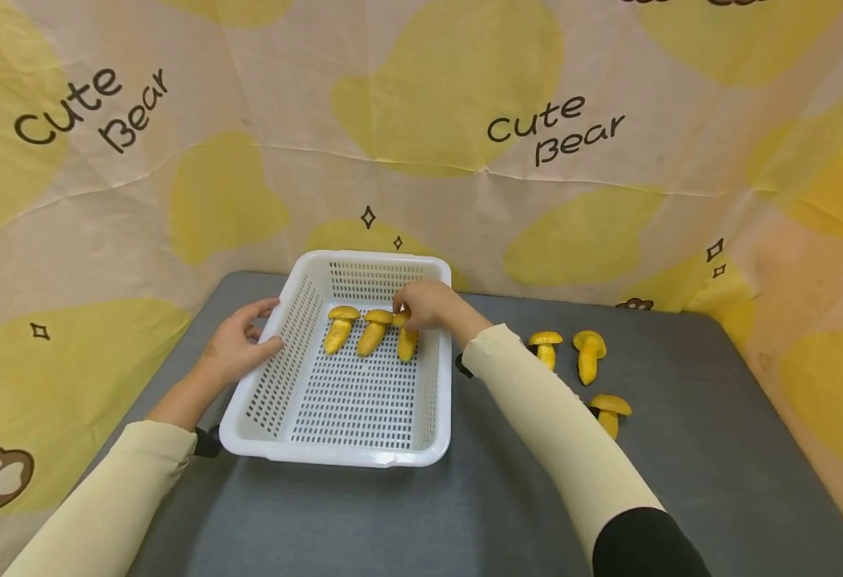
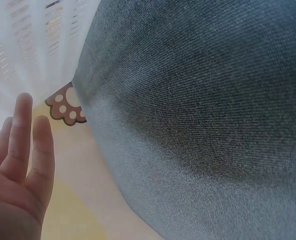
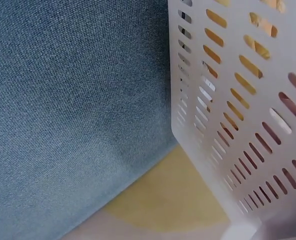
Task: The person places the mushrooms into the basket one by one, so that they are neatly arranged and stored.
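A white slotted plastic basket (image 1: 352,457) stands on the grey table. My left hand (image 1: 237,340) holds its left rim, thumb over the edge; in the left wrist view, some fingers (image 2: 23,135) extend near the basket wall (image 2: 33,45). Inside lie two yellow mushrooms, one on the left (image 1: 340,330) and one beside it (image 1: 374,332). With bent fingers, my right hand (image 1: 429,304) pinches a third mushroom (image 1: 407,343) by its cap, partly covering it, near the right wall. The right wrist view shows only the basket's slotted outer side (image 3: 228,100).
On the table (image 1: 508,489) right of the basket are three more yellow mushrooms: one (image 1: 546,349) partly behind my right sleeve, one (image 1: 590,357) further right, and one (image 1: 609,413) nearer. A patterned cloth (image 1: 421,120) hangs behind the table.
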Tool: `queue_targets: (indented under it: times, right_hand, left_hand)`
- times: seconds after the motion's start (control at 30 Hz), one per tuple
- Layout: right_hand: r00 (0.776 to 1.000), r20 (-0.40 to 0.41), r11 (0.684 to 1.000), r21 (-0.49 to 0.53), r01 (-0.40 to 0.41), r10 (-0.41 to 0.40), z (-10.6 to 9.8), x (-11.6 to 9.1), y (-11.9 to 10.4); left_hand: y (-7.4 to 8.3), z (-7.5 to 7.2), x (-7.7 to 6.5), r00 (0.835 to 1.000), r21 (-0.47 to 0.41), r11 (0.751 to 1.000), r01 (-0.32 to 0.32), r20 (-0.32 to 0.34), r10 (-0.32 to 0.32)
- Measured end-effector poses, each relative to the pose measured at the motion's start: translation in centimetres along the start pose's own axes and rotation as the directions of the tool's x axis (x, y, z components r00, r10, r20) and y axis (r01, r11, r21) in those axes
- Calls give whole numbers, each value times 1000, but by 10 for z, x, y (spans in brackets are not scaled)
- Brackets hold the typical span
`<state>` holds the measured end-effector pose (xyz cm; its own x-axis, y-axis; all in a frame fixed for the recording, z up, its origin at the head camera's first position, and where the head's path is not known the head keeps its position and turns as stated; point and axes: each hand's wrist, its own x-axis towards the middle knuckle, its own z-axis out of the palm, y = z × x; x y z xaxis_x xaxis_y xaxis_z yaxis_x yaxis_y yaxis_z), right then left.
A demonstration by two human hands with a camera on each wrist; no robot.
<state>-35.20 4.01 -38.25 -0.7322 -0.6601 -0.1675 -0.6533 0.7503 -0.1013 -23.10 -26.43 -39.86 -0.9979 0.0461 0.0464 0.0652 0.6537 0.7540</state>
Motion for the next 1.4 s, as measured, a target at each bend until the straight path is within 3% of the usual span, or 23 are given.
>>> queue_targets:
  times: [0.57, 0.83, 1.13, 1.4]
  right_hand:
    - [998, 29, 994, -99, -51, 55, 1, -1, -7]
    - [997, 23, 993, -98, -68, 71, 1, -1, -6]
    - [998, -27, 998, 11, -57, 57, 1, -2, -3]
    - [988, -149, 986, 156, 56, -33, -1, -8, 2]
  left_hand:
    - [-3, 0, -1, 1000, 25, 999, 21, 9, -21]
    - [-3, -1, 0, 1000, 30, 1000, 6, 5, -6]
    - [-2, 0, 2, 1000, 29, 1000, -1, 0, 1]
    - [-2, 1, 2, 1000, 21, 1000, -11, 2, 11]
